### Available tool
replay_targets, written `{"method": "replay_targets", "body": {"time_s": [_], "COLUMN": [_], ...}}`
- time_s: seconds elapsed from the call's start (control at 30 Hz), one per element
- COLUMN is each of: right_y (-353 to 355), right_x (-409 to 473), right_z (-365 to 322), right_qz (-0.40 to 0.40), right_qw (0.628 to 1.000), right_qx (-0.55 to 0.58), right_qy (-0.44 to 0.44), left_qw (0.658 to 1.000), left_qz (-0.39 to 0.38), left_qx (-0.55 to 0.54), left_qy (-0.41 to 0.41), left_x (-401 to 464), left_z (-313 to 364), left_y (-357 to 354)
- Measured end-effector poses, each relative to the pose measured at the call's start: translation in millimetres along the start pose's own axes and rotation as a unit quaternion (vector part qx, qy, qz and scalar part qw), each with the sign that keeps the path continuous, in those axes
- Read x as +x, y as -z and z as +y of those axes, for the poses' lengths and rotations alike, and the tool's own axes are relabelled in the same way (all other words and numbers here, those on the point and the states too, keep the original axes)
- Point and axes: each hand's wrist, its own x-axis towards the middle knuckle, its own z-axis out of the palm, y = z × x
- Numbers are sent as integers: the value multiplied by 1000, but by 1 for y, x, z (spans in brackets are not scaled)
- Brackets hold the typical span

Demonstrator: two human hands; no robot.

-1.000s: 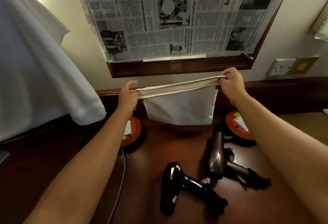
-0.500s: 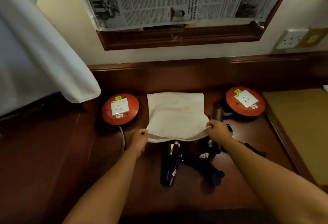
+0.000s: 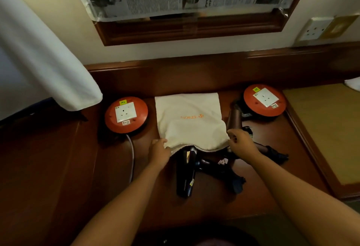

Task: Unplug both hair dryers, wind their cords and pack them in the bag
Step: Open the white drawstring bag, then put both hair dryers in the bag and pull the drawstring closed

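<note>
A cream cloth bag [image 3: 189, 121] with orange lettering lies flat on the dark wooden desk [image 3: 58, 168], its open mouth toward me. My left hand [image 3: 158, 151] grips the mouth's left corner and my right hand [image 3: 240, 143] pinches the right corner. A black hair dryer [image 3: 186, 173] lies just below the mouth, its nose tucked slightly under the raised edge, its handle and wound cord reaching right. A brown hair dryer [image 3: 234, 118] lies to the right of the bag, partly hidden by my right hand.
Two round red extension reels with sockets sit on the desk: the left reel [image 3: 126, 117] with a grey cable trailing toward me, the right reel [image 3: 264, 100]. White cloth [image 3: 44, 58] hangs at left. A wall socket [image 3: 316, 28] is at upper right.
Both hands have brought the bag down from in front of the wall and laid it flat on the desk. Its mouth now sits over the black dryer's nose.
</note>
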Motion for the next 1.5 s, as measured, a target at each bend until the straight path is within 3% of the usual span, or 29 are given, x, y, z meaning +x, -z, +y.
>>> {"method": "replay_targets", "body": {"time_s": [0.17, 0.33, 0.5, 0.7, 0.9, 1.2, 1.33, 1.5], "right_y": [19, 43, 61, 67, 54, 38, 34, 25], "right_x": [-3, -5, 10, 33, 56, 58, 61, 55], "right_z": [32, 66, 95, 116, 120, 132, 139, 141], "right_qz": [22, 19, -66, -183, -142, -204, -239, -170], "right_qw": [999, 995, 989, 968, 976, 960, 964, 984], "right_qx": [32, 58, 68, 146, 151, 189, 110, 40], "right_qy": [-21, -75, -110, -96, -72, 13, 37, 43], "left_qw": [998, 995, 994, 994, 986, 984, 983, 982], "left_qz": [-21, -58, -94, -89, -31, 10, 12, -2], "left_qx": [20, 10, -4, -43, -145, -164, -169, -180], "left_qy": [-63, -74, -46, 35, 73, 72, 66, 64], "left_x": [-11, -27, -51, -63, -62, -58, -61, -62], "left_z": [36, 70, 98, 108, 112, 120, 120, 121], "left_y": [-16, -50, -101, -163, -198, -216, -220, -223]}}
